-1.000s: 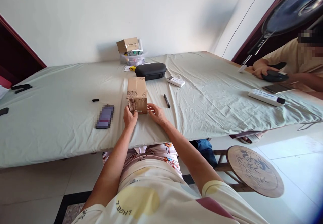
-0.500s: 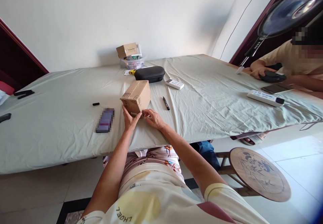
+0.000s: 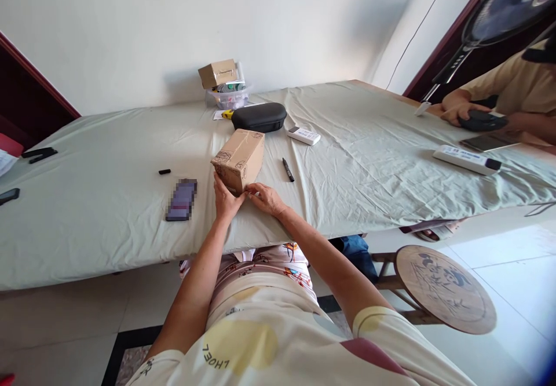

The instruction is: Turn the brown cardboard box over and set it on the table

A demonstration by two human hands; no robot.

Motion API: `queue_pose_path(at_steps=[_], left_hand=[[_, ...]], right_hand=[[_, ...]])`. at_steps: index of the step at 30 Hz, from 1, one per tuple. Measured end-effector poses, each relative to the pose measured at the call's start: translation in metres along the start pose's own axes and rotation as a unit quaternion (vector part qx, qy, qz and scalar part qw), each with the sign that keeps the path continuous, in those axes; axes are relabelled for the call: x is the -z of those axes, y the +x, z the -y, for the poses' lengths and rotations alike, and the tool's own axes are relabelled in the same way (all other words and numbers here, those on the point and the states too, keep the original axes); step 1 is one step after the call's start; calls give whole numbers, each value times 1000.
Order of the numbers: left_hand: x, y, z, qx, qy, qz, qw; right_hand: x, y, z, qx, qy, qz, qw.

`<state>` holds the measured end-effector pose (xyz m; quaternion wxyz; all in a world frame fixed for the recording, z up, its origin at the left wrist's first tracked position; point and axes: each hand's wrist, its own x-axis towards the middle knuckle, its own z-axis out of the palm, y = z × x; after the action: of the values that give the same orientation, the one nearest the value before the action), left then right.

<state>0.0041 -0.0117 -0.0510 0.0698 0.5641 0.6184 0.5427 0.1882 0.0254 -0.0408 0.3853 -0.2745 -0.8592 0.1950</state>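
A small cardboard box rests on the table, turned at an angle with one corner toward me. My left hand presses against its near left face, fingers up along the cardboard. My right hand lies on the cloth at the box's near corner, its fingertips pinching at the bottom edge. A black marker lies just right of the box. A phone lies to the left.
A pale green cloth covers the table. Behind the box are a black case, a white remote and a tub with a second box. Another person's hand is at the far right. A round stool stands right.
The box was squared toward me a second ago; both hands have turned it so that it now sits at an angle. The hands stay at its near end.
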Motion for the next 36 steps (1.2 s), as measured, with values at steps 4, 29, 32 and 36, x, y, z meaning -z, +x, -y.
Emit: queue_pose_path(at_steps=[4, 29, 32, 36], left_hand=[[0, 0, 1, -31, -10, 2, 999], [13, 7, 4, -127, -42, 61, 989], [15, 8, 6, -126, -59, 77, 987], [16, 9, 12, -125, -104, 92, 982]], right_hand=[[3, 2, 0, -18, 1, -73, 997], [23, -3, -16, -127, -18, -205, 970], [28, -3, -18, -159, -20, -229, 960], [32, -3, -18, -161, 23, -275, 947]])
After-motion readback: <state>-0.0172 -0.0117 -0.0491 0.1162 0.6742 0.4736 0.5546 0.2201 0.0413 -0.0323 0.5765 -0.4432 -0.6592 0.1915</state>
